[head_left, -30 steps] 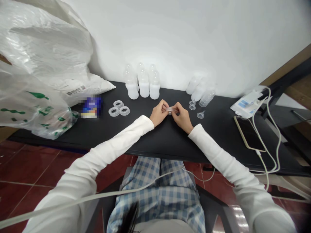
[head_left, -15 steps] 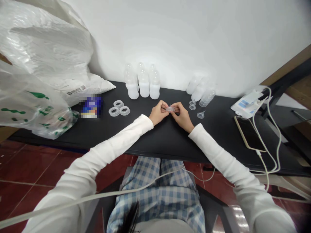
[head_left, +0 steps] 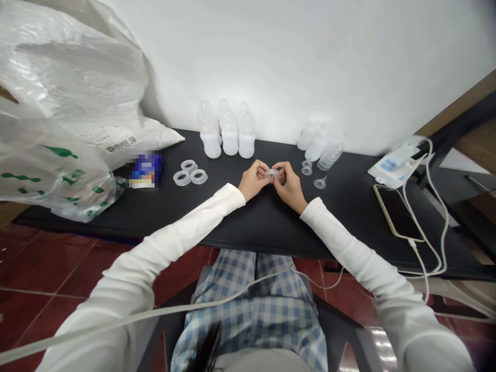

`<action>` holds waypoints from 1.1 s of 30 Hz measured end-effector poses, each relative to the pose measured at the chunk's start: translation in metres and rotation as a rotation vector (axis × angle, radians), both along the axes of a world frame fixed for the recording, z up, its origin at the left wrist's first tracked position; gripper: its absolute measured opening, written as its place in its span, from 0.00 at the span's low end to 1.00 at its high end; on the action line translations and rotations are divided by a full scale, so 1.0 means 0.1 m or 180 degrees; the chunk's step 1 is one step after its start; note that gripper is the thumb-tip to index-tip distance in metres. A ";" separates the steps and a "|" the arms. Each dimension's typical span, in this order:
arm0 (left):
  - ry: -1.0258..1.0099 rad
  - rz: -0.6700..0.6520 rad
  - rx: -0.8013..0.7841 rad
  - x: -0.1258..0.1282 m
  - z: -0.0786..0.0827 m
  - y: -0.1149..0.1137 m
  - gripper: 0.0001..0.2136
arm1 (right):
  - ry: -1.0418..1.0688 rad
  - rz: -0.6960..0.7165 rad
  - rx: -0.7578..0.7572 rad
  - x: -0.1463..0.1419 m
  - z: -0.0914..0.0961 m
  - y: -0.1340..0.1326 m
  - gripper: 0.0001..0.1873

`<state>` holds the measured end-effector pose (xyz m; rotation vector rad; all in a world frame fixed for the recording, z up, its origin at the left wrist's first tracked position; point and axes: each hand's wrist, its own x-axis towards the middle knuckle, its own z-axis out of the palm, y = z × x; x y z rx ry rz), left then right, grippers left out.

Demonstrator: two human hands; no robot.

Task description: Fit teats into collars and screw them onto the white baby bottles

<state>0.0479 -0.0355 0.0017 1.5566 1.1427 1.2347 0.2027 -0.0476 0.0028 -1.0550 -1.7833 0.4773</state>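
Note:
Between my two hands, just above the black table, is a clear bottle collar ring (head_left: 273,171), with what looks like a soft nipple set in it. My left hand (head_left: 253,181) grips the ring's left side with thumb and fingers. On the opposite side, my right hand (head_left: 290,187) pinches it too, fingertips close to those of the left. The fingers partly cover the nipple. Three loose collar rings (head_left: 189,174) lie together to the left. To the right are a clear nipple (head_left: 320,183) and two more nipples (head_left: 307,167) close together.
Several white-based baby bottles with clear domed tops (head_left: 230,134) stand by the wall. Clear bottle covers (head_left: 330,155) and whitish ones are at the back right. A phone (head_left: 398,213) on a cable, a power strip (head_left: 395,168), a blue packet (head_left: 146,170) and plastic bags (head_left: 70,67) flank the table.
The collar ring has been tipped between my fingers; its round face now shows, and the nipple tip no longer points up. Both hands stay in nearly the same place.

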 end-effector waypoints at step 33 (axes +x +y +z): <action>0.0110 -0.0325 0.0340 -0.03 0.02 -0.02 0.09 | 0.0601 0.0373 -0.0576 0.03 -0.02 0.05 0.26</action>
